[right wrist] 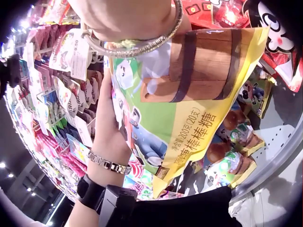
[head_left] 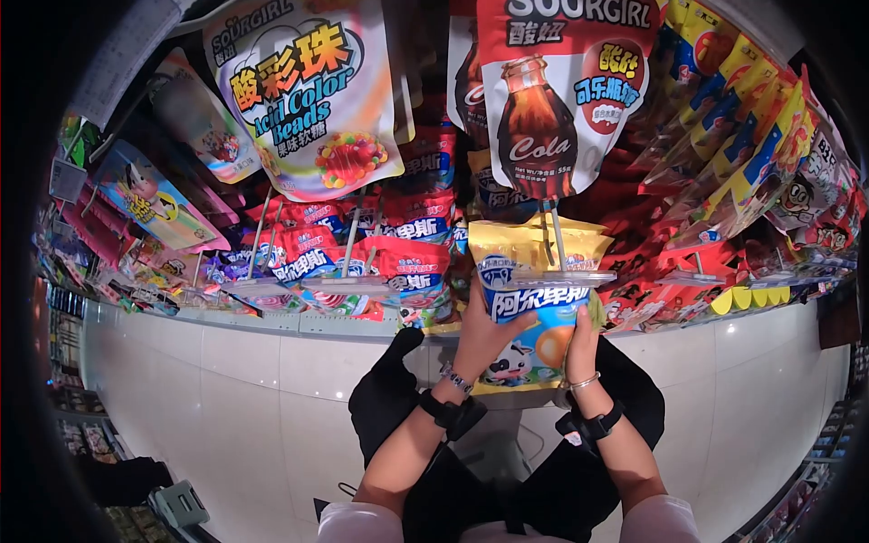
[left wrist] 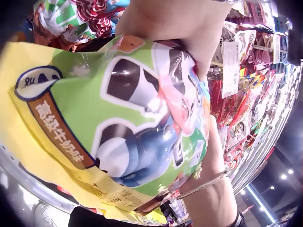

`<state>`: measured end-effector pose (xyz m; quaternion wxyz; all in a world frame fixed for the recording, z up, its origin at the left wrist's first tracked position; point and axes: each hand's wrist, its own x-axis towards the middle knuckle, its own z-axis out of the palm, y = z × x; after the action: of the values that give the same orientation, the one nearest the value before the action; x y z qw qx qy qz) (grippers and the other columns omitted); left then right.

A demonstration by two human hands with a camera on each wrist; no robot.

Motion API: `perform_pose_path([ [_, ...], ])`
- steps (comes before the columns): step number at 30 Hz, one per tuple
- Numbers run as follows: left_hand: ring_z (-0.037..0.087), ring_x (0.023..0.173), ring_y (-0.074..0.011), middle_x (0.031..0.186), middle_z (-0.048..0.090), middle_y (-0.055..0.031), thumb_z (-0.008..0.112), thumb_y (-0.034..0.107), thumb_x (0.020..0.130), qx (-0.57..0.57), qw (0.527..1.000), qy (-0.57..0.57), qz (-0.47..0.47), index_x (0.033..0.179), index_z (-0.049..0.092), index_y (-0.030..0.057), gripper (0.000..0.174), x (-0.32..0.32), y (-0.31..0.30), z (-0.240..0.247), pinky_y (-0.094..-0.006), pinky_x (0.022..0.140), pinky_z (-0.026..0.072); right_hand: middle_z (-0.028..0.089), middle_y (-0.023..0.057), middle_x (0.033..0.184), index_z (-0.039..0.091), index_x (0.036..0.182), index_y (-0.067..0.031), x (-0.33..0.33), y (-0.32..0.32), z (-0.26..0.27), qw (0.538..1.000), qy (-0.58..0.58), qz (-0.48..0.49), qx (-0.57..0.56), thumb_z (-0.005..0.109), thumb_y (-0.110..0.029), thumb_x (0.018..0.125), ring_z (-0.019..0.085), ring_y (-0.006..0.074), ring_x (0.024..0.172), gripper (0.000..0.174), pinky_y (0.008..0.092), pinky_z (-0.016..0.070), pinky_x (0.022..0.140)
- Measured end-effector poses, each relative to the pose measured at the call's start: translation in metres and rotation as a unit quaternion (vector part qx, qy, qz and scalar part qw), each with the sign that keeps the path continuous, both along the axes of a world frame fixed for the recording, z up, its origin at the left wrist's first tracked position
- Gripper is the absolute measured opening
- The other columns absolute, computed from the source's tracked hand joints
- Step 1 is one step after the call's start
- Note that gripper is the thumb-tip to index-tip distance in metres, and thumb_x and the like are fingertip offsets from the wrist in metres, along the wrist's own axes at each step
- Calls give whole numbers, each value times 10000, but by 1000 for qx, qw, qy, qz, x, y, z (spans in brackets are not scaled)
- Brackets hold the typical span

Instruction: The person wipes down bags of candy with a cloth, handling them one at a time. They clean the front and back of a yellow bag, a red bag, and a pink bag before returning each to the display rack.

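A yellow and blue candy bag with a cartoon cow (head_left: pixel 520 348) is held between both hands at the rack, below a metal hook. The left hand (head_left: pixel 489 330) grips its left side, thumb across the front. On its right edge the right hand (head_left: pixel 582 348) holds with the thumb up; most other fingers are hidden. In the left wrist view the bag's green cow side (left wrist: pixel 137 104) fills the middle, below the left hand (left wrist: pixel 175 21). The right wrist view shows the bag's barrel print (right wrist: pixel 199 66), with the right hand (right wrist: pixel 128 19) above and the left hand (right wrist: pixel 111 109) beyond.
Above hang a cola candy pouch (head_left: pixel 543 118) and an Acid Color Beads pouch (head_left: pixel 312 109). Red bags (head_left: pixel 412 262) hang at the left, yellow packs (head_left: pixel 724 136) at the right. A shelf edge (head_left: pixel 344 324) runs above the tiled floor (head_left: pixel 226 371). A price tag (left wrist: pixel 230 68) hangs nearby.
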<state>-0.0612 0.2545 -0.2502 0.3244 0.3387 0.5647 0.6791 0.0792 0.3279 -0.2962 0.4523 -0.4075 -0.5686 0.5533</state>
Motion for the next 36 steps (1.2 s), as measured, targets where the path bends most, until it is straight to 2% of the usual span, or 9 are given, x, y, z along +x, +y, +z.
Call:
perform_pose_path([
  [8,516,999,-185,1116,498,-121,746,168,648,16,998,51,45,1247,263,5,787,-6,23,-27,-292,840,422,528,91,980,474,1041,32,-16,28,-22,999,13,-21,-38,394,-308,916,488,155,888,372,292,382,803],
  [10,515,1009,-198,1148,482,-153,750,187,644,-38,996,49,57,1282,187,-32,879,-5,22,-32,-301,838,425,456,162,1188,360,1212,72,-18,27,-20,999,-7,11,-36,371,-233,924,420,234,1098,420,314,290,947],
  [14,534,1003,-244,1160,470,-192,752,235,647,-49,989,116,76,1290,144,-57,932,-2,10,-43,-324,828,435,540,204,997,425,1130,34,-18,21,-5,993,-98,16,57,364,-241,923,521,303,910,349,340,380,829],
  [19,251,1231,-374,1315,235,-294,738,287,646,-26,977,174,119,1335,58,-56,1027,-1,-14,-51,-403,1015,212,547,237,999,403,1160,32,-2,13,-13,971,-179,90,132,407,-266,907,536,350,970,391,364,415,798],
  [24,232,1242,-385,1329,218,-292,704,269,678,-57,973,197,109,1334,76,-61,966,-4,-44,-69,-405,1026,191,528,224,1030,327,1196,24,0,-12,-4,975,-195,59,87,539,-255,841,545,327,946,499,358,409,823],
  [28,177,1277,-381,1335,202,-307,635,252,721,-172,955,242,20,1320,80,-88,884,3,-69,-84,-394,1041,177,512,180,1002,350,1159,4,-16,-38,19,942,-178,-39,280,597,-98,767,546,327,885,475,363,421,797],
  [32,276,1257,-309,1339,271,-242,581,255,780,-227,950,201,-79,1325,170,-37,742,23,-93,-92,-354,1005,261,579,185,810,467,991,-69,-49,-67,24,924,-246,201,213,633,-119,694,566,378,784,344,412,458,660],
  [34,431,1143,-264,1218,446,-198,549,235,802,-229,957,27,-177,1242,332,-28,557,29,-101,-76,-343,919,354,589,191,801,493,968,-63,-74,-79,4,910,-245,256,215,624,-154,695,567,373,801,316,412,456,670],
  [36,521,1005,-206,1082,549,-138,527,218,815,-212,964,0,-158,1135,433,-25,413,33,-102,-120,-318,840,401,589,211,866,525,996,-49,-93,-83,-16,843,-354,348,206,609,-194,697,564,364,845,342,403,450,728],
])
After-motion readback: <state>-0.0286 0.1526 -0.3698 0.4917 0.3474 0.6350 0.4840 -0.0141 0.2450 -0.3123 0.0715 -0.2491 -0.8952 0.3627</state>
